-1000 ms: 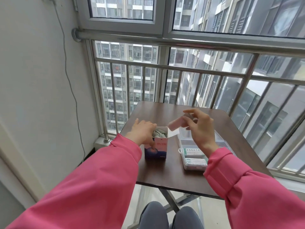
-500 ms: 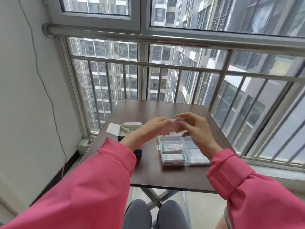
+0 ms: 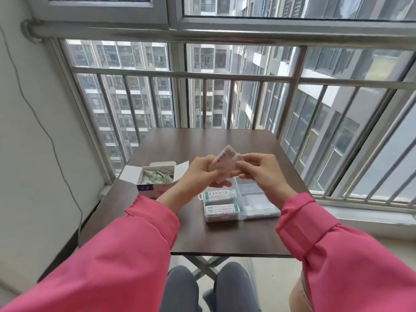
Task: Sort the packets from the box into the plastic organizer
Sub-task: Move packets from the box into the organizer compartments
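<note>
The open box (image 3: pixel 155 176) sits at the left of the table (image 3: pixel 225 233), more packets inside. My left hand (image 3: pixel 198 174) pinches the lower end of one packet (image 3: pixel 225 163) held above the organizer (image 3: pixel 240 206), and my right hand (image 3: pixel 263 172) pinches its upper side. It runs lengthways from near-left up to far-right, tilted. I should turn it level, match the two already lying crosswise in the left slots, then lower it into a free slot

Bright pink long sleeves (image 3: pixel 126 255) with folded cuffs (image 3: pixel 299 212), grey trousers (image 3: pixel 202 289) over both knees
</note>
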The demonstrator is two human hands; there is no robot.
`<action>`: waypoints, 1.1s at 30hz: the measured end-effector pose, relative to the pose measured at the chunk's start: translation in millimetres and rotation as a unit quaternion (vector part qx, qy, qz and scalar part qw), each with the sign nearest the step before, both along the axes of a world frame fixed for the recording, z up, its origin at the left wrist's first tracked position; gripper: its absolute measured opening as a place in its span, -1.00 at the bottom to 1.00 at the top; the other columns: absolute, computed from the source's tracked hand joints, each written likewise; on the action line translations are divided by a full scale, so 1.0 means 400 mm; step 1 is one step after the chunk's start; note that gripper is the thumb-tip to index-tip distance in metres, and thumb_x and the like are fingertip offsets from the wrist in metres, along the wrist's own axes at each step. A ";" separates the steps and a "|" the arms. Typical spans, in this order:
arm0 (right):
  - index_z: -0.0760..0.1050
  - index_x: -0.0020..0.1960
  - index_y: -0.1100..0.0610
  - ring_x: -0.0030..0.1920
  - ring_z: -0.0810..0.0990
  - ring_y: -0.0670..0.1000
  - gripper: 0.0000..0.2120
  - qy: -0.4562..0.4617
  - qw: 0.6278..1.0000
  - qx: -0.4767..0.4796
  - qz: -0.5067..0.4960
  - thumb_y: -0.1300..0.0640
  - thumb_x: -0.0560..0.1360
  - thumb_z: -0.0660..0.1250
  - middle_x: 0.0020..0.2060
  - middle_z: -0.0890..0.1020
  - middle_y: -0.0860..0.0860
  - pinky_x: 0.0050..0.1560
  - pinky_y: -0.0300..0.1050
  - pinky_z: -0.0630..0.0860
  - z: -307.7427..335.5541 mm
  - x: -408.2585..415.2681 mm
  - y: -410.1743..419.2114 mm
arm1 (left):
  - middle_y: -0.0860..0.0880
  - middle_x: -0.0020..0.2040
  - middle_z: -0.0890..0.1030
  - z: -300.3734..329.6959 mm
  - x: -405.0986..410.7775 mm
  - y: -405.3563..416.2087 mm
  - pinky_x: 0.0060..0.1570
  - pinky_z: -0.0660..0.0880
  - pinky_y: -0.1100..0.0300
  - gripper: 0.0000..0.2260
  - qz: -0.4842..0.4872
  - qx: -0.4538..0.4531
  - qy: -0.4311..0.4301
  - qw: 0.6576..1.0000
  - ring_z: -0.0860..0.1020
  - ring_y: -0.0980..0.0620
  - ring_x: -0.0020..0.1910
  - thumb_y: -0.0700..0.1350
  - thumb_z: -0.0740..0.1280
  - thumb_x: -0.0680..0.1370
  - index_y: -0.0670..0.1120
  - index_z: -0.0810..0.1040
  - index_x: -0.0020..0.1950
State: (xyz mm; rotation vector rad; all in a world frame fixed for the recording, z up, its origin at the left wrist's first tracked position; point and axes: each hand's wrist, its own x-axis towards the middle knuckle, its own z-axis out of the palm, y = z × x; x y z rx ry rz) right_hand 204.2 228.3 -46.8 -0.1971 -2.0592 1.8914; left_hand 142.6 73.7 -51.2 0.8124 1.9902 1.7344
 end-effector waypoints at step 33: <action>0.53 -0.04 0.28 -0.24 0.60 0.02 -0.78 -0.093 0.995 0.010 -0.023 0.39 0.35 0.46 -0.22 0.60 0.15 -0.10 -0.24 0.57 -0.093 -0.059 0.034 | -0.03 -0.06 0.67 -0.135 -0.065 -0.052 0.10 0.49 0.05 -0.87 0.149 -0.173 0.150 0.962 0.62 -0.02 -0.05 -0.17 0.24 0.59 -0.05 0.56 -0.10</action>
